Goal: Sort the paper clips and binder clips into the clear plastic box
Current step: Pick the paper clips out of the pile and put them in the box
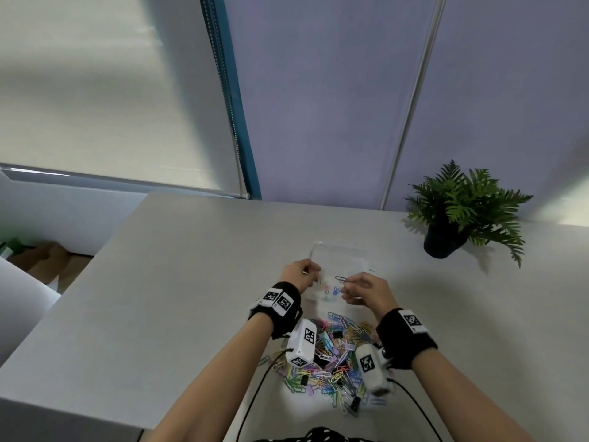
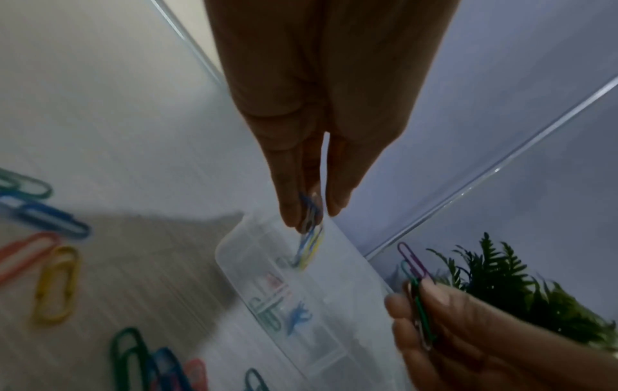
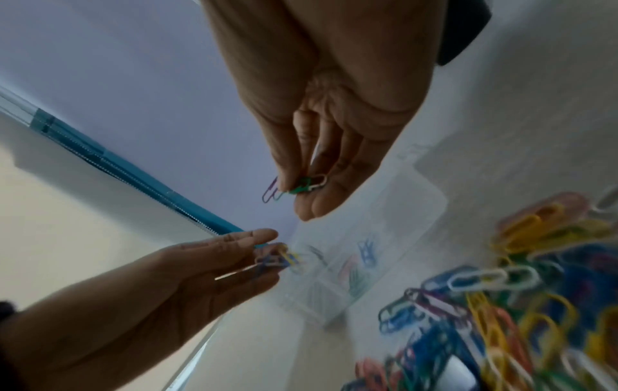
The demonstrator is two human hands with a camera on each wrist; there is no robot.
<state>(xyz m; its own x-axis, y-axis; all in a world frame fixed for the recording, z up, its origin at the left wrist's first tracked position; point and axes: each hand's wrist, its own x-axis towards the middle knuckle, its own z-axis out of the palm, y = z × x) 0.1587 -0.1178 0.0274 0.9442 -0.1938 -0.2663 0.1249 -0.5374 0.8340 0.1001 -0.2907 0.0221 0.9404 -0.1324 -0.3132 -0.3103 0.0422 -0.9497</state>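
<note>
Step in hand: paper clips are being carried over the clear plastic box (image 1: 342, 266) for release into its compartments.
Left hand (image 1: 299, 275): a small bunch of blue and yellow paper clips (image 2: 309, 232) is being pinched between thumb and fingers (image 2: 291, 201), just above the box's left end.
Right hand (image 1: 366, 291): purple, green and white paper clips (image 3: 297, 186) are being pinched in narrowed fingers (image 3: 311, 209), above the box.
Box: it is lying on the desk (image 1: 191, 282), a few clips already inside its divided cells.
Loose pile (image 1: 334, 358): it is being left on the desk, nearer the person.
Advice: each bunch is best lowered close to one cell before the pinch is eased, so clips are not scattered across dividers.
Risk: interlinked clips are likely being dragged together.
</note>
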